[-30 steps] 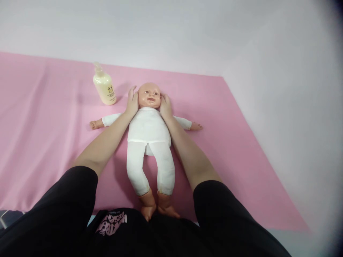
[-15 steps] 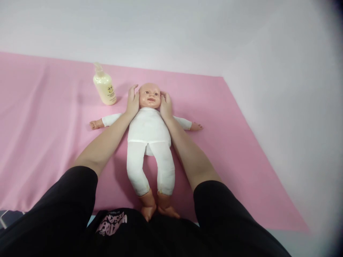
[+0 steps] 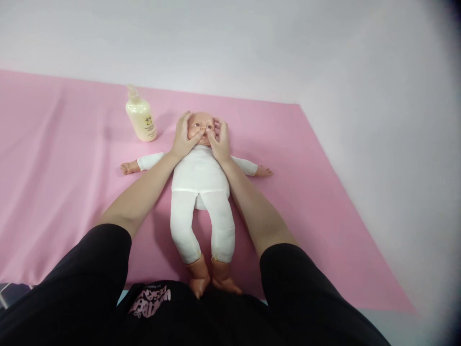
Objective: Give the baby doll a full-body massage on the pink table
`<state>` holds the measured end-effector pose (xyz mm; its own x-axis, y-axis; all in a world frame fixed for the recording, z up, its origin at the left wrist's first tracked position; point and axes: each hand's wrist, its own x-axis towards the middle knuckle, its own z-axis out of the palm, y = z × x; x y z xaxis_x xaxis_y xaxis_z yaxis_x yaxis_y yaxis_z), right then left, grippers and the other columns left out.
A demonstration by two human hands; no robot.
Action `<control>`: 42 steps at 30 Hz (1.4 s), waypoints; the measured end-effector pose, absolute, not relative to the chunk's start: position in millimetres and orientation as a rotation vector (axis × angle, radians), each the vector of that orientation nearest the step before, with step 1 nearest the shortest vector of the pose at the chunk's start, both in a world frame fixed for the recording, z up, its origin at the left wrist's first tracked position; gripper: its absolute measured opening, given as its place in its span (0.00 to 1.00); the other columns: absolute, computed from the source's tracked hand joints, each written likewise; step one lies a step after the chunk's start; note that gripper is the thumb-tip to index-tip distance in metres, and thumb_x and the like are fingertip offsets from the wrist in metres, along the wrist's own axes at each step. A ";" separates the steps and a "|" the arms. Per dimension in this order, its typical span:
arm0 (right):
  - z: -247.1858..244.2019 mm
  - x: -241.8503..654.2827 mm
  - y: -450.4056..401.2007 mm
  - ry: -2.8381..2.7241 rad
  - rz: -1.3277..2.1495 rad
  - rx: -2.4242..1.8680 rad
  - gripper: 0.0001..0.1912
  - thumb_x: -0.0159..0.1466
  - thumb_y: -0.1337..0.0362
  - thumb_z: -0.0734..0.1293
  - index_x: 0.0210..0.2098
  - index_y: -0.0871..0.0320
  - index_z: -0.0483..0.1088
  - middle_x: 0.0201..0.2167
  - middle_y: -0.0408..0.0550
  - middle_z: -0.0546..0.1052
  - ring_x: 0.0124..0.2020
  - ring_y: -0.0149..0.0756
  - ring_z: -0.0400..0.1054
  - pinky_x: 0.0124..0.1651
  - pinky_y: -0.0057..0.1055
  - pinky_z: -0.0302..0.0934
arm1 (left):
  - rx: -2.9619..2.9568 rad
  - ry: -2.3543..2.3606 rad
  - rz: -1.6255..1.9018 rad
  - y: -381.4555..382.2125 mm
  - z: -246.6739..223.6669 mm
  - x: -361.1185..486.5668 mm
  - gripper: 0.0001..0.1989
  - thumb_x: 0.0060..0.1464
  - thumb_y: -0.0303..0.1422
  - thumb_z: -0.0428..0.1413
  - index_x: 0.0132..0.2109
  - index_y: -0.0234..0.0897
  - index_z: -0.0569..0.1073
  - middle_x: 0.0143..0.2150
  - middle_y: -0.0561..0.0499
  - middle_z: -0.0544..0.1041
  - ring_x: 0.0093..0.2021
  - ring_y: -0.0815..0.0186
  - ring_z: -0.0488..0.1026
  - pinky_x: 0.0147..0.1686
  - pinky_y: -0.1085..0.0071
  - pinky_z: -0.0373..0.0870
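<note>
A baby doll (image 3: 200, 168) in a white cloth suit lies on its back, arms spread and feet toward me. My left hand (image 3: 183, 137) is wrapped round the left side of its head (image 3: 201, 118), fingers along the side and thumb laid across the cheek beside the mouth. On the other side, my right hand (image 3: 221, 139) holds the head in the same way, its thumb also on the face. The two thumbtips nearly meet just under the nose, partly covering the mouth.
Left of the doll's head stands a pale yellow pump bottle (image 3: 141, 117). A pink cloth (image 3: 306, 202) with some creases at the left covers the surface under everything. A pale wall (image 3: 230, 48) rises beyond its back edge.
Both thumbs have moved inward from the sides of the head onto the doll's face, near the mouth. The doll and bottle have stayed in place.
</note>
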<state>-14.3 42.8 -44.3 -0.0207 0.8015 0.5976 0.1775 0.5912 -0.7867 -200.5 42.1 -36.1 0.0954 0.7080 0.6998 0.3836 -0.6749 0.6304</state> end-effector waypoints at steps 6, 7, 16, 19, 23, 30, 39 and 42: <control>-45.5 -13.3 44.8 -1.550 0.620 -0.857 0.33 0.67 0.37 0.66 0.65 0.47 0.65 0.65 0.53 0.69 0.68 0.42 0.66 0.72 0.46 0.63 | 2.076 1.069 1.618 43.1 -37.2 -201.1 0.43 0.60 0.68 0.52 0.70 0.47 0.62 0.73 0.38 0.64 0.75 0.48 0.59 0.76 0.48 0.51; -45.0 -13.1 44.3 -1.559 0.618 -0.856 0.34 0.67 0.37 0.67 0.65 0.47 0.65 0.65 0.53 0.69 0.68 0.42 0.65 0.72 0.46 0.62 | 2.074 1.072 1.618 42.9 -36.8 -201.2 0.43 0.60 0.68 0.52 0.70 0.47 0.62 0.73 0.38 0.64 0.75 0.48 0.60 0.76 0.48 0.51; -39.2 -13.7 39.8 -1.563 0.602 -0.878 0.35 0.67 0.33 0.63 0.64 0.48 0.66 0.65 0.53 0.71 0.68 0.42 0.66 0.74 0.47 0.60 | 2.061 1.069 1.592 33.9 -30.1 -201.2 0.40 0.63 0.67 0.50 0.69 0.47 0.64 0.72 0.39 0.67 0.74 0.50 0.61 0.75 0.50 0.53; -36.4 -14.1 38.6 -1.557 0.563 -0.879 0.34 0.70 0.33 0.57 0.62 0.48 0.68 0.63 0.51 0.73 0.67 0.41 0.67 0.74 0.46 0.60 | 2.060 1.064 1.605 33.2 -30.1 -200.7 0.38 0.64 0.66 0.49 0.69 0.47 0.65 0.72 0.40 0.67 0.74 0.50 0.62 0.75 0.50 0.53; -36.1 -13.7 40.6 -1.519 0.553 -0.865 0.34 0.72 0.33 0.51 0.60 0.48 0.70 0.61 0.51 0.75 0.65 0.40 0.69 0.74 0.46 0.60 | 2.049 1.052 1.619 35.8 -32.0 -200.5 0.37 0.65 0.65 0.47 0.69 0.48 0.65 0.72 0.41 0.68 0.75 0.51 0.61 0.76 0.51 0.52; -51.1 -11.7 58.2 -1.478 0.683 -0.822 0.28 0.75 0.39 0.54 0.60 0.49 0.70 0.60 0.51 0.76 0.64 0.39 0.71 0.72 0.47 0.63 | 2.013 1.067 1.623 38.3 -34.9 -201.5 0.38 0.66 0.66 0.44 0.69 0.47 0.66 0.72 0.40 0.68 0.75 0.52 0.61 0.76 0.52 0.51; -65.8 -7.2 79.6 -1.385 0.807 -0.894 0.16 0.73 0.57 0.61 0.56 0.54 0.72 0.59 0.52 0.78 0.62 0.38 0.73 0.72 0.47 0.64 | 1.917 1.042 1.665 47.0 -41.0 -205.1 0.34 0.68 0.64 0.41 0.64 0.49 0.70 0.69 0.44 0.72 0.72 0.57 0.66 0.75 0.56 0.56; -63.2 -6.4 78.7 -1.355 0.849 -0.907 0.14 0.71 0.61 0.63 0.53 0.54 0.73 0.57 0.51 0.79 0.60 0.37 0.74 0.71 0.45 0.65 | 1.812 1.013 1.699 60.4 -51.4 -207.8 0.33 0.67 0.65 0.45 0.62 0.48 0.72 0.66 0.45 0.74 0.70 0.56 0.68 0.74 0.57 0.59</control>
<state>-6.4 78.7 -63.2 0.0436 0.9054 0.4223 0.0144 0.4221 -0.9064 -207.8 60.4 -51.4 -0.0311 0.7644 0.6440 0.2028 -0.6261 0.7529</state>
